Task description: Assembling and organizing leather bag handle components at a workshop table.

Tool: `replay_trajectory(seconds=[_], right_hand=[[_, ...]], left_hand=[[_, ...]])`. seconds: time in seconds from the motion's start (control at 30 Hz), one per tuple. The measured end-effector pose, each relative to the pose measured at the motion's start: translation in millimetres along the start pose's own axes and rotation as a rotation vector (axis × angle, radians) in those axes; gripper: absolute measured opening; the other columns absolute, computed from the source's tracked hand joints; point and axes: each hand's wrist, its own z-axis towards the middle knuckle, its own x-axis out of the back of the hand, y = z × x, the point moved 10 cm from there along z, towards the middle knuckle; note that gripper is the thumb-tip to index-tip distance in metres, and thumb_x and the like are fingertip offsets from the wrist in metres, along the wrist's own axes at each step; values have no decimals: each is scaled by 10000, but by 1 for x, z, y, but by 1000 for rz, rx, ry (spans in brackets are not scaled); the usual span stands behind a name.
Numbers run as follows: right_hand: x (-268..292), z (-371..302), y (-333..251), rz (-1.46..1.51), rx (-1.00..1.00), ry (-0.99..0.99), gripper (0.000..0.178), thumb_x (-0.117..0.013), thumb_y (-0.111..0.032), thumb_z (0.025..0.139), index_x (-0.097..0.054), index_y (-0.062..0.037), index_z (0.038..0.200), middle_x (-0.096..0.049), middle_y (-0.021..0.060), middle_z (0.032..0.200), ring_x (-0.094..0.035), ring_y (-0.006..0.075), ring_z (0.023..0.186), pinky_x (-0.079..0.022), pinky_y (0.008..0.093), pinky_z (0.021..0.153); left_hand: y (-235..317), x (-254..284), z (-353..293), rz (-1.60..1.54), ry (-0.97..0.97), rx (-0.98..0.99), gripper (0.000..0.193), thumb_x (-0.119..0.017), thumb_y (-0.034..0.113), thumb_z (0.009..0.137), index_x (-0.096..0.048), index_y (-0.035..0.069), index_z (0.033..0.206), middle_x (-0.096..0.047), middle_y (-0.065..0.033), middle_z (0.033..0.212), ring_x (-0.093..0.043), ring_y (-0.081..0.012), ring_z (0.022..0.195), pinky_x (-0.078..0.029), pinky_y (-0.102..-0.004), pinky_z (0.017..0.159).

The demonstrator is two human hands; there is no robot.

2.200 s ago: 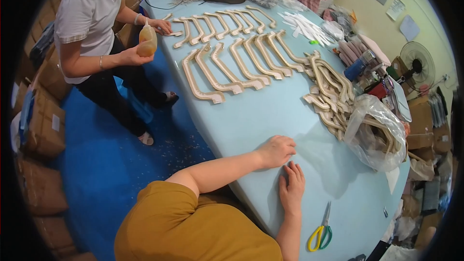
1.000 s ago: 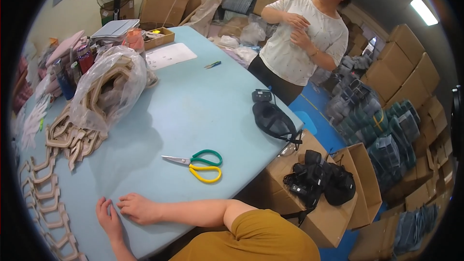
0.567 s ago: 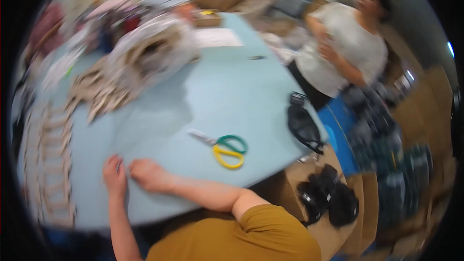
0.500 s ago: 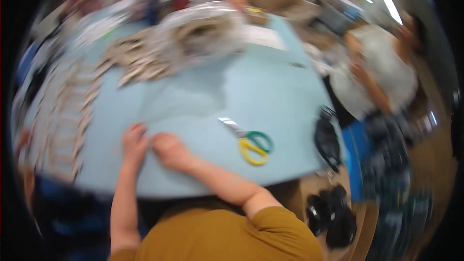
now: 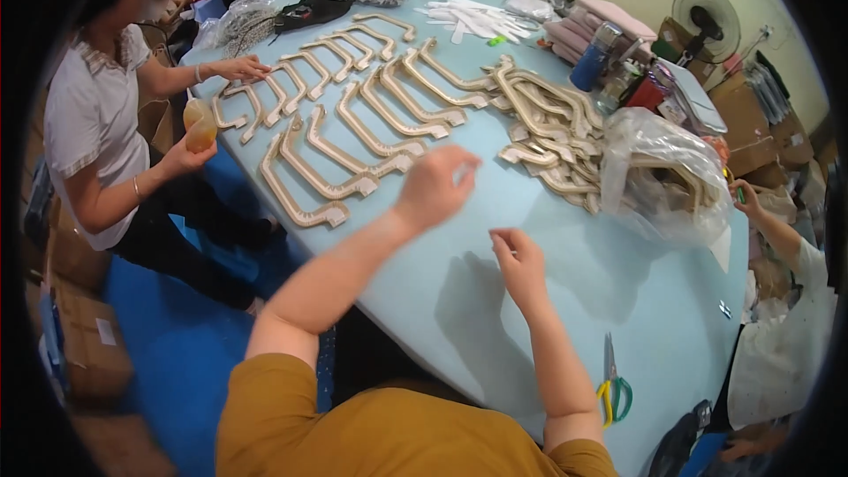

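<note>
My left hand [image 5: 437, 185] hovers over the pale blue table, just beyond the near row of bent beige strips [image 5: 375, 162]. Its fingers are half curled and slightly blurred, with a gap between thumb and forefinger and nothing visible between them. To its right, my right hand [image 5: 519, 265] is raised with thumb and forefinger pressed together; whatever they may pinch is too small to make out. Many of the strips have white ends and lie in rows. A pile of similar strips [image 5: 548, 128] sits beyond my hands, beside a clear plastic bag [image 5: 658, 185] of more. Scissors [image 5: 609, 384] with green and yellow handles lie near my right forearm.
At the left, a co-worker [image 5: 97, 115] holds a bottle of amber liquid [image 5: 200, 128] and reaches over the strips. Another person [image 5: 782, 353] is at the right edge. White flat pieces [image 5: 473, 18], folded pink cloth [image 5: 601, 26] and a blue flask [image 5: 596, 57] stand farther back.
The view has swung left, bringing the co-worker and strip rows into full sight. My hands, close together before, are now apart, the left one farther forward. The scissors appear lower right.
</note>
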Motion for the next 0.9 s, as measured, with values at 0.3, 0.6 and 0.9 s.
replay_trajectory(seconds=[0.3,0.6,0.9], right_hand=[[-128,83,-33,132,203,-309,143,-574,-137,895,-644,-14,917,-608,166,798,-601,329,750,-477,390,675],[-124,80,-17,198,122,-391,103,-603,-75,849,-650,-31,930,-636,142,825,-619,303,732,-503,364,656],[-115,94,-15,454,70,-433,132,-604,-40,844,-657,-22,964,-610,111,776,-588,268,671,-457,348,584]], left_hand=[[-261,123,218,618,-10,416,241,-557,249,792,-704,85,890,-684,-155,852,-649,-340,825,-506,-430,756],[-418,57,295,780,-277,536,279,-604,287,759,-711,85,919,-682,-155,992,-638,-318,949,-501,-410,846],[-518,-15,311,753,-467,880,488,-665,408,741,-683,-6,999,-672,-179,997,-644,-282,931,-516,-390,827]])
